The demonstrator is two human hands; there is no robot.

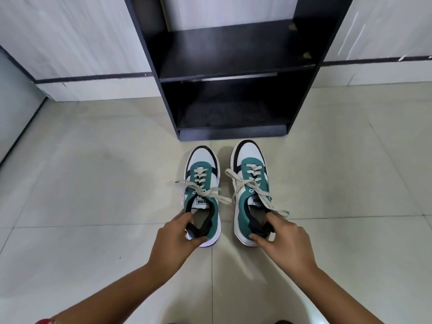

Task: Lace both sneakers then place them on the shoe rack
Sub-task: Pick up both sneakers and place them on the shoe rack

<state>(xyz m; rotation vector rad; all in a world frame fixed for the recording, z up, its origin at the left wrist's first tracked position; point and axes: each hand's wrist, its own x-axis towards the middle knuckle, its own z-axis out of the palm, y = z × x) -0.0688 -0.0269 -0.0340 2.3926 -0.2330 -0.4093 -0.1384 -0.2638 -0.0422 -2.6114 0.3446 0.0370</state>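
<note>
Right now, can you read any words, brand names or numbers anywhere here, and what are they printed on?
"PUMA": on the white tongue label of the left sneaker, seen upside down from here.
Tongue label of the right sneaker: dark print on white, too small and foreshortened to read.
Shoe rack, floor and wall panels: no text visible.

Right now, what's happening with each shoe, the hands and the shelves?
left sneaker: on the floor, laced, tied in a bow.
right sneaker: on the floor, laced, lace ends loose.
left hand: gripping the left sneaker's heel.
right hand: gripping the right sneaker's heel.
shoe rack: upright, shelves without shoes.
</note>
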